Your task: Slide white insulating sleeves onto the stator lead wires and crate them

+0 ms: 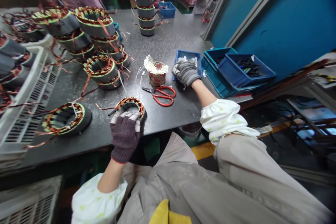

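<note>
My left hand point(125, 131), in a dark purple glove with pale fingertips, grips the near rim of a motor stator point(143, 107) with copper windings at the table's front edge. My right hand point(186, 71), in a grey glove, reaches into a small blue bin point(181, 54) holding small white pieces. Its fingers curl downward, and what they hold, if anything, is hidden. Between the hands lie red-handled scissors point(164, 103), beside a tin point(157, 78) packed with white ties point(153, 65). Another stator point(85, 119) rests flat to the left of my left hand.
Stacked stators point(103, 71) fill the table's left side, next to a white plastic crate point(28, 108). A taller stack point(146, 14) stands farther back. Bins with dark parts point(249, 70) sit at right by a blue panel point(291, 17). Two people are across the table.
</note>
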Action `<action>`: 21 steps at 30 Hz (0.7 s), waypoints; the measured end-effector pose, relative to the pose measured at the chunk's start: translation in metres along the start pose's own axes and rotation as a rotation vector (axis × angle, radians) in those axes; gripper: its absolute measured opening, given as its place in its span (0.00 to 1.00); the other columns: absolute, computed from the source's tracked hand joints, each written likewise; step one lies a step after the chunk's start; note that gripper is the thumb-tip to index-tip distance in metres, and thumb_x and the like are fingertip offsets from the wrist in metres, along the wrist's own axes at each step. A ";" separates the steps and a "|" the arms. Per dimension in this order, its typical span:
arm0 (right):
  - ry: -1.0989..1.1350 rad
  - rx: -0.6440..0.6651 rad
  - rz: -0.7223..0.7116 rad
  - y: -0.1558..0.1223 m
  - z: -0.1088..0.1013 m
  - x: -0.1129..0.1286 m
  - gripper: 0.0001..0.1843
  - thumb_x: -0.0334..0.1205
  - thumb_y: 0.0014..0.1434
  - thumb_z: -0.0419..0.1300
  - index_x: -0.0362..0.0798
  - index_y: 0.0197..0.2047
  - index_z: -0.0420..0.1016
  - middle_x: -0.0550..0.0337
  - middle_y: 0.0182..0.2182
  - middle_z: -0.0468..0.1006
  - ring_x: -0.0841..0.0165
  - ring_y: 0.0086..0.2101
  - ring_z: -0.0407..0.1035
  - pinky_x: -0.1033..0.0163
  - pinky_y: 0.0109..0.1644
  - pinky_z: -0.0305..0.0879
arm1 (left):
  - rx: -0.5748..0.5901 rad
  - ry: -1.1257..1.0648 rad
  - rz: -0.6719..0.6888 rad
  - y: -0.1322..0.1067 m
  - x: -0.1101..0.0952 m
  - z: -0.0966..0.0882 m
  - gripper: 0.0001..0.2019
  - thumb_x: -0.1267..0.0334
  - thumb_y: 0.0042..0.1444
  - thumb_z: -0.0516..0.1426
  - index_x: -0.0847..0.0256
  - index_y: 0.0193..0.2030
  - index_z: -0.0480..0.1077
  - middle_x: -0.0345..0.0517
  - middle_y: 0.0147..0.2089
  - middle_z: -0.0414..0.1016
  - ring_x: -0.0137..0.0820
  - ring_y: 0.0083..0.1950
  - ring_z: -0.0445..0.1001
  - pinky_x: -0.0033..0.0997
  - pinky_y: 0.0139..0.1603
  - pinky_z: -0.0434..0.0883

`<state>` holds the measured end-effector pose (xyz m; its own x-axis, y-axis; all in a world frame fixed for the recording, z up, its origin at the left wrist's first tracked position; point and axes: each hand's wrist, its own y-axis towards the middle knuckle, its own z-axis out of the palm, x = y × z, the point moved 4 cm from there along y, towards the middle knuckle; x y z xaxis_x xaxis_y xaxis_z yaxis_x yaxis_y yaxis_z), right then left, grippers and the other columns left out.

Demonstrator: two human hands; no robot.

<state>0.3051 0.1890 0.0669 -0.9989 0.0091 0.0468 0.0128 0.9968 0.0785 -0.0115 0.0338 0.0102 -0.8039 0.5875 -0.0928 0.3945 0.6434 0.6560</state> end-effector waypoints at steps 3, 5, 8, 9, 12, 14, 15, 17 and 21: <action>-0.045 -0.056 0.146 -0.010 0.004 -0.025 0.24 0.45 0.72 0.52 0.33 0.54 0.80 0.29 0.56 0.79 0.45 0.57 0.73 0.38 0.66 0.62 | -0.020 0.011 0.012 0.000 -0.002 0.000 0.11 0.66 0.67 0.56 0.57 0.54 0.74 0.51 0.48 0.84 0.44 0.56 0.80 0.52 0.66 0.65; -0.059 -0.061 0.228 -0.012 0.008 -0.045 0.25 0.46 0.73 0.54 0.32 0.54 0.79 0.26 0.57 0.77 0.47 0.56 0.73 0.40 0.64 0.66 | -0.027 0.005 -0.006 0.000 -0.001 0.001 0.12 0.65 0.66 0.56 0.57 0.54 0.74 0.51 0.49 0.84 0.45 0.56 0.80 0.53 0.66 0.65; -0.059 -0.039 0.289 -0.004 0.010 -0.064 0.22 0.50 0.74 0.56 0.40 0.57 0.77 0.39 0.58 0.78 0.56 0.54 0.76 0.45 0.61 0.72 | -0.023 -0.018 -0.035 -0.001 0.000 0.002 0.12 0.65 0.66 0.57 0.56 0.55 0.75 0.51 0.49 0.84 0.46 0.57 0.80 0.54 0.67 0.64; -0.058 -0.029 0.299 -0.001 0.008 -0.067 0.21 0.51 0.73 0.59 0.42 0.56 0.77 0.45 0.56 0.80 0.59 0.53 0.77 0.46 0.60 0.74 | -0.017 -0.030 -0.041 -0.001 0.000 0.002 0.12 0.65 0.66 0.57 0.57 0.55 0.75 0.52 0.49 0.84 0.46 0.58 0.80 0.55 0.68 0.64; -0.054 -0.027 0.308 -0.003 -0.011 -0.072 0.19 0.50 0.70 0.62 0.40 0.48 0.81 0.45 0.46 0.84 0.59 0.48 0.79 0.47 0.57 0.76 | 0.003 -0.077 -0.050 -0.001 -0.001 0.001 0.13 0.65 0.67 0.57 0.57 0.56 0.75 0.53 0.52 0.84 0.46 0.60 0.79 0.56 0.70 0.63; -0.050 -0.062 0.307 -0.021 -0.031 -0.080 0.22 0.49 0.72 0.58 0.37 0.42 0.83 0.36 0.42 0.85 0.53 0.47 0.80 0.45 0.55 0.75 | 0.018 -0.098 -0.044 -0.001 -0.002 0.000 0.13 0.65 0.68 0.56 0.56 0.57 0.75 0.52 0.56 0.83 0.46 0.64 0.77 0.57 0.73 0.62; -0.039 -0.098 0.303 -0.034 -0.040 -0.086 0.24 0.49 0.72 0.56 0.38 0.41 0.84 0.34 0.41 0.85 0.51 0.46 0.80 0.43 0.54 0.74 | 0.024 -0.101 -0.041 -0.001 -0.002 0.000 0.14 0.65 0.68 0.56 0.56 0.58 0.74 0.52 0.58 0.82 0.46 0.66 0.76 0.58 0.74 0.60; 0.010 -0.192 0.285 -0.066 -0.052 -0.101 0.23 0.49 0.72 0.53 0.42 0.41 0.84 0.35 0.40 0.85 0.49 0.45 0.80 0.42 0.52 0.74 | 0.035 -0.102 -0.042 -0.001 -0.001 0.000 0.15 0.64 0.68 0.56 0.55 0.59 0.74 0.52 0.62 0.80 0.48 0.71 0.71 0.61 0.76 0.57; 0.292 -0.355 0.142 -0.134 -0.038 -0.119 0.22 0.52 0.71 0.54 0.48 0.36 0.82 0.42 0.36 0.85 0.53 0.39 0.80 0.44 0.47 0.76 | 0.072 -0.102 -0.058 -0.001 0.002 0.001 0.15 0.63 0.68 0.56 0.54 0.59 0.75 0.53 0.58 0.82 0.49 0.69 0.73 0.64 0.76 0.57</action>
<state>0.4239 0.0518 0.0890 -0.9322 0.0704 0.3551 0.2141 0.8982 0.3839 -0.0128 0.0345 0.0081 -0.7784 0.5927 -0.2070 0.3826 0.7092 0.5921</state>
